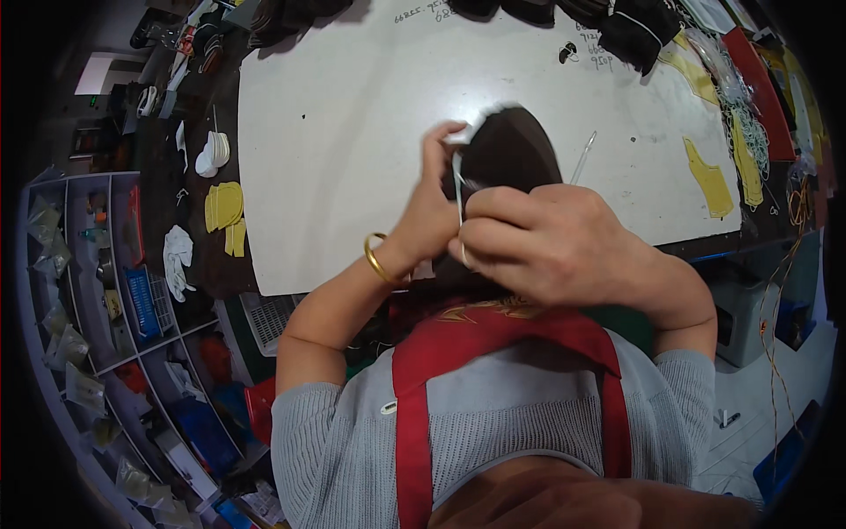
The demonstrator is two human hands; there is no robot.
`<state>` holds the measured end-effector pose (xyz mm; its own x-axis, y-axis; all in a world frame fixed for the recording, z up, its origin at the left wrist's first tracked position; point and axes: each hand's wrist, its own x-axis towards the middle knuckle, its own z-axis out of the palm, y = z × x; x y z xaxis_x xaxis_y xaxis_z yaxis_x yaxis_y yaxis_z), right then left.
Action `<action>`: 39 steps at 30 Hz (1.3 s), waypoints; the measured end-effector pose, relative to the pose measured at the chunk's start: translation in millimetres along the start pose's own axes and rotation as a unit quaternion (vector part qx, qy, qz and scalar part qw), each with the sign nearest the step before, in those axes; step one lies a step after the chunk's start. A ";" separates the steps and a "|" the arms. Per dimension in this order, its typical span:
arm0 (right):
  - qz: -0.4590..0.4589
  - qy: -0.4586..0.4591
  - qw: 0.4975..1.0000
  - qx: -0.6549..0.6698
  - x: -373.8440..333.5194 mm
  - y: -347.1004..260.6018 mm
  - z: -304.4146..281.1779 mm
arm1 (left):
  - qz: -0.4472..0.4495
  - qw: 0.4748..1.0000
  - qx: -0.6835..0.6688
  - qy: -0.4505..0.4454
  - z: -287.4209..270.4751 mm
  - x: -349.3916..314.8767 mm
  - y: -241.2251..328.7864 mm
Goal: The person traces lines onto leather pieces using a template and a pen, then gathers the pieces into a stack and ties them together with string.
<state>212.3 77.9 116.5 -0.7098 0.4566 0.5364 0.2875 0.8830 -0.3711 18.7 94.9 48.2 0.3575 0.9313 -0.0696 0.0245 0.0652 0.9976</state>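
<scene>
Near the table's front edge, my left hand (434, 198) grips the left side of a dark brown rounded piece (513, 145), perhaps fabric or leather, with its fingers curled at the edge. The piece stands tilted up, its curved end pointing away from me. My right hand (551, 236) is closed in front of it, pinching a thin pale stick or strip (459, 207) that runs along the piece's left edge. What kind of thing this is I cannot tell. My right hand hides the lower part of the brown piece.
A slim clear pen (584, 157) lies on the white tabletop (344, 150), right of the brown piece. Stacks of dark pieces (639, 37) line the far edge. Yellow cut pieces (708, 179) lie at right, more yellow pieces (224, 207) at left. Shelving (115, 360) stands lower left.
</scene>
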 end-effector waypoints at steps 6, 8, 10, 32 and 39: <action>0.042 -0.001 0.999 0.010 -27.9 16.3 3.9 | -0.009 0.998 0.002 0.058 -7.8 17.7 -0.7; 0.192 -0.062 0.979 0.017 -34.2 16.0 -0.4 | -0.008 0.991 0.108 0.076 -12.0 20.2 -10.4; 0.220 -0.061 0.973 0.036 -37.4 11.7 4.6 | 0.014 0.973 0.209 0.095 -7.9 21.8 -18.3; 0.254 0.215 0.935 0.123 -26.3 50.1 73.9 | -0.041 0.979 -0.070 0.186 -10.0 23.8 -1.3; 0.316 0.164 0.891 0.282 -6.9 39.8 71.4 | -0.027 0.966 -0.124 0.224 -1.0 18.3 -14.2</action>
<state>182.8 102.0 43.9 -0.2688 0.9317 0.2442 0.1293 0.2862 -0.9494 23.9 111.3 32.8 -0.0790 0.9823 -0.1697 -0.2131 0.1496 0.9655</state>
